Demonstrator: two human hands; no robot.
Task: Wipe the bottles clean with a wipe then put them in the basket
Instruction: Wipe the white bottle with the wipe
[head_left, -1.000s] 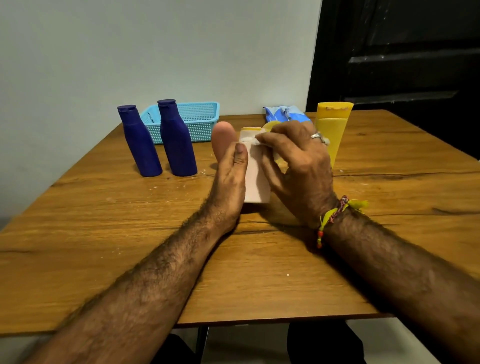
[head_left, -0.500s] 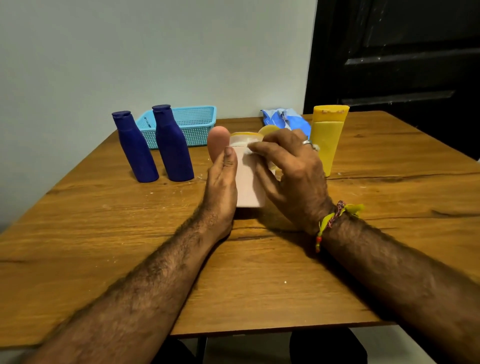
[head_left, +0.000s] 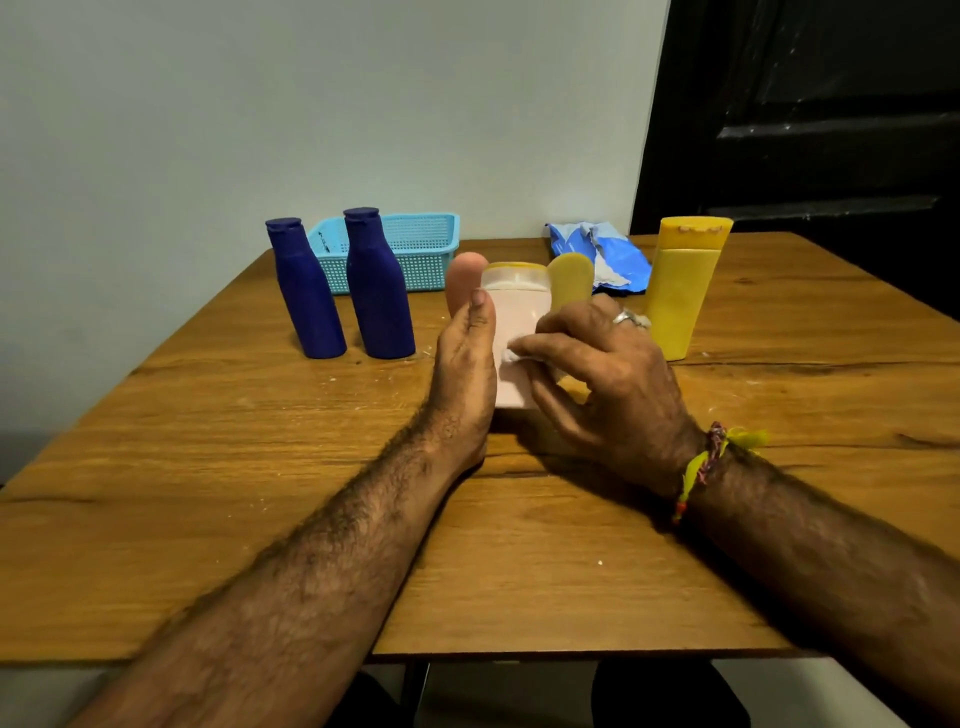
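Pale pink and standing upright near the middle of the wooden table (head_left: 260, 493), the bottle (head_left: 514, 332) is gripped by the left hand (head_left: 465, 374), thumb up along its near face and fingers out of sight behind it, while the right hand (head_left: 608, 374) presses a small white wipe (head_left: 511, 357) against its front with curled fingertips. Behind it peek a pink rounded bottle (head_left: 465, 275) and a yellow rounded one (head_left: 570, 275). Two dark blue bottles (head_left: 379, 291) stand to the left in front of the turquoise basket (head_left: 426, 244), and a tall yellow bottle (head_left: 680, 291) stands to the right beside a blue wipe packet (head_left: 602, 249).
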